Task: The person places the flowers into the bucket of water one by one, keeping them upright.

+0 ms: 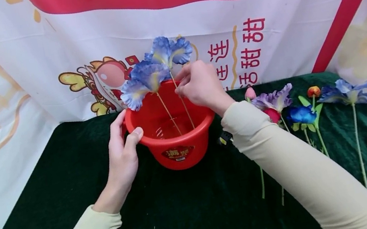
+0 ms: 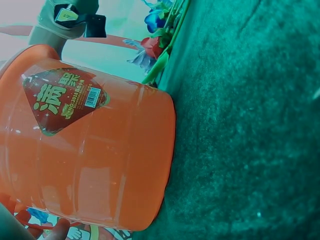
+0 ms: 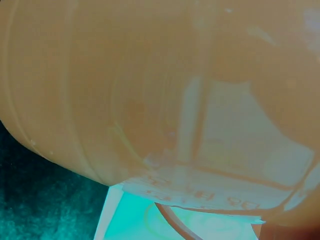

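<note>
A red plastic bucket (image 1: pixel 180 151) with a dark diamond label (image 2: pixel 65 100) stands upright on green cloth. My left hand (image 1: pixel 120 153) grips its left rim, thumb over the edge and fingers on the outside. Above the bucket's right side, my right hand (image 1: pixel 200 85) pinches the thin stem of a blue artificial iris (image 1: pixel 167 52), whose lower end is inside the bucket. Another blue iris (image 1: pixel 146 80) leans in the bucket, its bloom over the left back rim. In the right wrist view the bucket wall (image 3: pixel 125 90) fills most of the picture.
Right of the bucket lie several artificial flowers: a purple iris (image 1: pixel 275 99), a blue rose (image 1: pixel 301 115), an orange bud (image 1: pixel 313 92) and a pale blue iris (image 1: pixel 351 92). A printed white backdrop (image 1: pixel 153 22) hangs behind the green cloth (image 1: pixel 192 210).
</note>
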`<state>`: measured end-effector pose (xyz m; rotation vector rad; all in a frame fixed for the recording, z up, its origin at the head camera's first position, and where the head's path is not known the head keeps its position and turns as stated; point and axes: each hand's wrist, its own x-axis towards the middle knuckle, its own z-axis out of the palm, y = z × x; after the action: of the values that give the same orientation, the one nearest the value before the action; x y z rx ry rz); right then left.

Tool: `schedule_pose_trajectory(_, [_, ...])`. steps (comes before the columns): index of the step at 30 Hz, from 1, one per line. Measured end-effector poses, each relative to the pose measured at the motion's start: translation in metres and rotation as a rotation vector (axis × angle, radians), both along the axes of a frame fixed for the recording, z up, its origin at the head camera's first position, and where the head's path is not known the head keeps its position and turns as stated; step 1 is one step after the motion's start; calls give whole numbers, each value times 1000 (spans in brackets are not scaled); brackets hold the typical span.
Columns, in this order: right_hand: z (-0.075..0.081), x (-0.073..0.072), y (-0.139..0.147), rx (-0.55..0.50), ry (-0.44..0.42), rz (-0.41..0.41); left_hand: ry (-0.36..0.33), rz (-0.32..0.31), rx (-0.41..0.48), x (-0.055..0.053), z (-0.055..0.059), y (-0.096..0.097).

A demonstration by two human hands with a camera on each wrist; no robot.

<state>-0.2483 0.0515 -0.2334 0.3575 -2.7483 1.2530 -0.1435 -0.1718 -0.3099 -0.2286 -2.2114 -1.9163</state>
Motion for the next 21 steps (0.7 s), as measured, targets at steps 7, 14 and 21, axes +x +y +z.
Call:
schedule_pose_trajectory(7, [-1, 0, -2, 100, 17, 1, 2, -3, 2, 0, 0, 0])
schedule_pose_trajectory(14, [0, -1, -4, 158, 27, -2, -4, 1, -10, 0, 0, 0])
schedule_pose_trajectory(21, [0, -1, -5, 180, 32, -3, 5, -2, 1, 0, -1, 0])
